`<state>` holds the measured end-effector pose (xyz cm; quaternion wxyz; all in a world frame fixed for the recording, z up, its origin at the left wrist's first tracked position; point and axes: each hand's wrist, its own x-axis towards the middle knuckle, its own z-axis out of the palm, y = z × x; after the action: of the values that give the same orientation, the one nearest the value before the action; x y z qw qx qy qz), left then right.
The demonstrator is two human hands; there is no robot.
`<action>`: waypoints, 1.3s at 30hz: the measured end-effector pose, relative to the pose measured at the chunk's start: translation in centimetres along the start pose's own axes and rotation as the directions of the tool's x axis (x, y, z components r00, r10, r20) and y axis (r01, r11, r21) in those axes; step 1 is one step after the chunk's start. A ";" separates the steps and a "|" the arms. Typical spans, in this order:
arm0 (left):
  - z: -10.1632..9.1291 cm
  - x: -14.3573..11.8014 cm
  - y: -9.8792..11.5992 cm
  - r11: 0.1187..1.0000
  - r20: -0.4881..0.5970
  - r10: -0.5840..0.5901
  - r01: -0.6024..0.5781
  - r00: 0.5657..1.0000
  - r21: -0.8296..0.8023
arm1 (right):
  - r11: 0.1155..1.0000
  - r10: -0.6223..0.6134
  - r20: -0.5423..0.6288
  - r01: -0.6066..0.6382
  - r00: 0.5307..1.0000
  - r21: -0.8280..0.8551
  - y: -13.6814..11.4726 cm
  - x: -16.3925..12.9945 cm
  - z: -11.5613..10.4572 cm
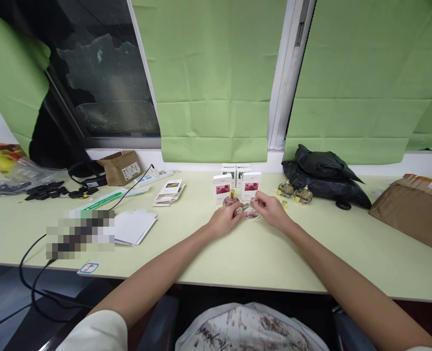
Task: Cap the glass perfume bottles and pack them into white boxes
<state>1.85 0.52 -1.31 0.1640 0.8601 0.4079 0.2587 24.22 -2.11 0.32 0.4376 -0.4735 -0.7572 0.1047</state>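
- Centrally, a clear, pinkish bottle (252, 213) is flanked closely by left hand (224, 220) and right hand (272, 209); their grip cannot be told.
- Beneath, a pale-yellow table (245, 263) is backed by green blinds (216, 87).

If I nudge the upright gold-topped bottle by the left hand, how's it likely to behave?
The gold-topped bottle looks like clear glass, so probably rigid, breakable and fairly heavy for its size. Its rounded, shiny body may feel slippery. Pushed away from the person, it could bump the upright white box behind it, which looks narrow enough to tip.
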 end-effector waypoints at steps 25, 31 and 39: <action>-0.6 -0.1 -0.1 0.998 0.033 0.018 -0.016 0.999 -0.057 | 0.988 -0.065 -0.023 0.061 0.998 -0.139 -0.1 -0.3 -0.2; -0.6 -0.1 -0.4 0.998 0.033 0.036 -0.034 0.999 -0.053 | 0.987 -0.069 -0.046 0.062 0.997 -0.149 -0.1 -0.4 -0.2; -0.8 -0.1 -0.5 0.998 0.030 0.046 -0.045 0.998 -0.041 | 0.991 -0.059 -0.046 0.052 0.997 -0.127 0.0 -0.4 -0.2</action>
<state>1.09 0.82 -0.95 0.1817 0.8696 0.3802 0.2575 24.46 -2.46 0.24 0.4283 -0.4813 -0.7641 0.0328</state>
